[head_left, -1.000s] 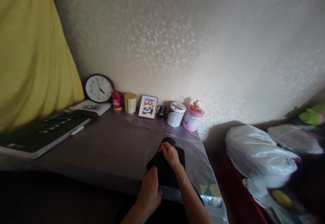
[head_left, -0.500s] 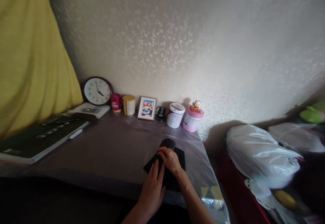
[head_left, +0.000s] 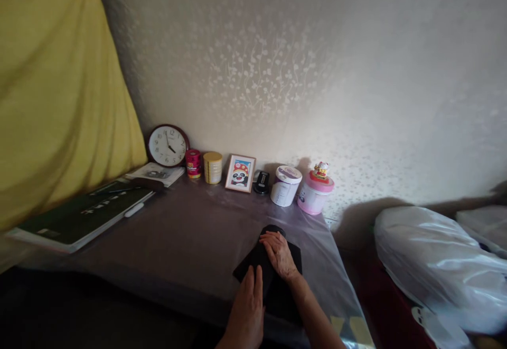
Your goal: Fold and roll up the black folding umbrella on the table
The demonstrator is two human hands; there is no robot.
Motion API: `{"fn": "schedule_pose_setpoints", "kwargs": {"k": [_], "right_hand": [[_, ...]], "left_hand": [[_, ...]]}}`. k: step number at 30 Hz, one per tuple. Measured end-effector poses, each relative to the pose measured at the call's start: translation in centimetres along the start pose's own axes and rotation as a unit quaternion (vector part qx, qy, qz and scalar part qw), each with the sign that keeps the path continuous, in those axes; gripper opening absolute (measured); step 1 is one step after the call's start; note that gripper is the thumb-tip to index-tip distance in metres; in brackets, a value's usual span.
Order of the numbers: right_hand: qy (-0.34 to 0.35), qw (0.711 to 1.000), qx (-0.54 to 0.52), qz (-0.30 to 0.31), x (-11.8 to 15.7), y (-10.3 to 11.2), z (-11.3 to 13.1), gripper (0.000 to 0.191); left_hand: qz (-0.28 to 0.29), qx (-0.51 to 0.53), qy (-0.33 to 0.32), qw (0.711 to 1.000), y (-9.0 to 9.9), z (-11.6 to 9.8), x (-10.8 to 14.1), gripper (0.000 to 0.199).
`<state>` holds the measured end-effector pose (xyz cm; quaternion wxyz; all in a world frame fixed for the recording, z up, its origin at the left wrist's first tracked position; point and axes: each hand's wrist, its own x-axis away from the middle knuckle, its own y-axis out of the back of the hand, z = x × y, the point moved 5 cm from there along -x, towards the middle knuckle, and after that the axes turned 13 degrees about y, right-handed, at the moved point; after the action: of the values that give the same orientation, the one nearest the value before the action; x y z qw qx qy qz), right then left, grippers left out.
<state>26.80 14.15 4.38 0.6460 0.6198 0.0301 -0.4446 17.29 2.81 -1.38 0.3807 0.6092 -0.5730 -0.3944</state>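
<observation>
A black, cloth-like thing (head_left: 293, 280) lies folded near the table's right front, its dark shape hard to make out. Over its upper part lies my right hand (head_left: 279, 253), palm down, with the fingers stretched toward the far end. My left hand (head_left: 249, 301) rests along its lower left side, fingers straight and close together. I see nothing gripped in either hand.
Along the wall stand a clock (head_left: 168, 147), a pink can (head_left: 193, 163), a yellow-lidded can (head_left: 213, 168), a panda picture (head_left: 240, 173), a black object (head_left: 262, 182), a white tub (head_left: 285, 186) and a pink tub (head_left: 315, 195). Right of the table (head_left: 178, 233) sits a white bag (head_left: 439, 264).
The view has turned slightly, so everything sits farther right. My right hand has gone from bent fingers to lying flatter on the black thing. My left hand has drawn back toward me.
</observation>
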Motion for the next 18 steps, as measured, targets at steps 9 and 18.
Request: {"fn": "schedule_pose_setpoints", "kwargs": {"k": [9, 18], "right_hand": [[-0.142, 0.989, -0.008, 0.044, -2.1, -0.8, -5.2, 0.031], [-0.358, 0.929, 0.091, -0.024, 3.8, 4.3, -6.9, 0.037]], "left_hand": [[0.074, 0.018, 0.029, 0.997, 2.4, -0.8, -0.1, 0.075], [0.099, -0.002, 0.030, 0.995, 3.9, -1.4, 0.3, 0.080]]}}
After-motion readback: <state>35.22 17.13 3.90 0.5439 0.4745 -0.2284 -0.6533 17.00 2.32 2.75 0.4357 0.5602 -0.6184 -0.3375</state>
